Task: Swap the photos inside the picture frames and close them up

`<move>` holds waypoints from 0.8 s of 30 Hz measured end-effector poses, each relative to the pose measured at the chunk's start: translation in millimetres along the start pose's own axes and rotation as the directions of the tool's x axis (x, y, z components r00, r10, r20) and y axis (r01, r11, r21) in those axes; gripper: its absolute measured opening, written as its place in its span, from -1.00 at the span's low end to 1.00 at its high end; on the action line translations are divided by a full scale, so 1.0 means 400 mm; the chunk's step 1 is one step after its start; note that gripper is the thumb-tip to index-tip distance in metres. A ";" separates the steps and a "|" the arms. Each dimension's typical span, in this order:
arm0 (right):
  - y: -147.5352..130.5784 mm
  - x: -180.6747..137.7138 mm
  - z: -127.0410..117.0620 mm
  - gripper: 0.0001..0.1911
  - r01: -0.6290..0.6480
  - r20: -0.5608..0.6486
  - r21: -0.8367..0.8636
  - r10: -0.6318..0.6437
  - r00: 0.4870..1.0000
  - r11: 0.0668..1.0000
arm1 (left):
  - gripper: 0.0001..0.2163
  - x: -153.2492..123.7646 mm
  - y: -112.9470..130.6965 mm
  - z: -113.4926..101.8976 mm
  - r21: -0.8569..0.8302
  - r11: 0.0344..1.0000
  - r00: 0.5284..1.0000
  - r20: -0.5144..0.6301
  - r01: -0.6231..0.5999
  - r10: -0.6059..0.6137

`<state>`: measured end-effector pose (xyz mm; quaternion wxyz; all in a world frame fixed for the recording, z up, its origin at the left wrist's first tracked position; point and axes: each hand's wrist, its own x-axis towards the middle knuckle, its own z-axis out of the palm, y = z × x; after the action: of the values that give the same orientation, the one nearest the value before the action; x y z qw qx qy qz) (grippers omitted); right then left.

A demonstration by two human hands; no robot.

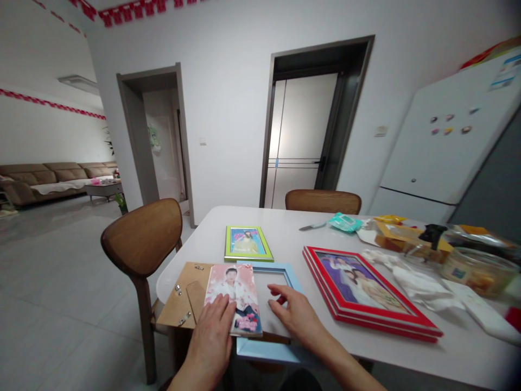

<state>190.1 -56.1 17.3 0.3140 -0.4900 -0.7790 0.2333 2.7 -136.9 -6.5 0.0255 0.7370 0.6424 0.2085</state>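
My left hand [215, 331] rests on the lower left of a pink photo print [233, 277], with its fingers laid out over the picture. Under the print's left side is a brown backing board [176, 305] with metal clips and a folded stand. A light blue picture frame [264, 350] lies beneath and to the right, its opening showing the table. Over that opening hovers my right hand [296, 315], fingers bent and apart, with nothing in them. Part of the blue frame is hidden by the print and my right arm.
Stacked red picture frames [366, 293] lie to the right, a green framed picture [248, 243] beyond the print. Farther back are a knife [312, 226] and a teal packet [345, 222]. Tissues [423, 285] and a jar [472, 271] crowd the right. Wooden chairs [144, 236] flank the table [280, 217].
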 end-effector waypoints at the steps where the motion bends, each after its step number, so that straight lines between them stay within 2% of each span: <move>1: -0.005 0.000 0.008 -0.62 -0.001 0.005 0.050 0.001 1.000 0.999 | -0.49 0.006 -0.006 0.003 -0.025 0.999 0.999 -0.032 -0.019 0.018; 4: -0.017 0.002 0.019 -0.63 -0.054 0.034 0.238 0.047 0.998 0.970 | -0.56 0.023 -0.012 -0.016 -0.214 0.975 0.975 -0.221 -0.055 0.007; 6: -0.028 0.004 0.021 -0.60 -0.153 0.098 0.402 0.123 0.987 0.903 | -0.64 0.033 0.007 -0.047 -0.435 0.900 0.928 -0.347 -0.029 -0.138; 7: -0.034 0.005 0.023 -0.58 -0.219 0.138 0.486 0.173 0.975 0.846 | -0.69 0.038 0.025 -0.062 -0.564 0.826 0.897 -0.372 -0.013 -0.240; 9: -0.047 0.007 0.027 -0.53 -0.344 0.220 0.648 0.265 0.939 0.680 | -0.73 0.047 0.072 -0.082 -0.807 0.591 0.846 -0.318 -0.004 -0.429; 10: -0.054 0.008 0.030 -0.53 -0.376 0.250 0.722 0.287 0.925 0.582 | -0.70 0.050 0.098 -0.084 -0.896 0.444 0.841 -0.251 -0.014 -0.480; 12: -0.061 0.010 0.029 -0.57 -0.360 0.254 0.845 0.294 0.921 0.396 | -0.65 0.054 0.144 -0.071 -0.985 0.171 0.872 -0.113 -0.034 -0.477; 13: -0.061 0.012 0.025 -0.61 -0.317 0.224 0.889 0.290 0.930 0.331 | -0.64 0.054 0.161 -0.058 -0.996 0.078 0.894 -0.064 -0.032 -0.443; 15: -0.050 0.017 0.008 -0.64 -0.228 0.141 0.934 0.301 0.943 0.275 | -0.62 0.053 0.172 -0.031 -1.000 -0.004 0.922 -0.011 -0.013 -0.386; 17: -0.025 0.022 -0.021 -0.63 -0.226 0.122 0.926 0.325 0.938 0.304 | -0.54 0.052 0.157 -0.011 -1.000 -0.001 0.921 0.021 0.022 -0.388; 19: 0.009 0.027 -0.051 -0.59 -0.297 0.165 0.875 0.341 0.925 0.382 | -0.44 0.051 0.128 -0.003 -0.994 0.074 0.910 0.037 0.075 -0.413; 21: 0.043 0.031 -0.073 -0.57 -0.363 0.198 0.797 0.359 0.912 0.483 | -0.44 0.047 0.101 -0.002 -0.956 0.257 0.915 0.030 0.144 -0.402; 24: 0.077 0.041 -0.078 -0.54 -0.393 0.192 0.672 0.366 0.911 0.627 | -0.52 0.034 0.088 -0.002 -0.780 0.593 0.955 0.020 0.200 -0.296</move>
<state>226.2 -26.6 22.7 0.4045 -0.4830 -0.5171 0.5794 36.7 -130.1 8.7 0.3321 0.5445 0.5869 0.4988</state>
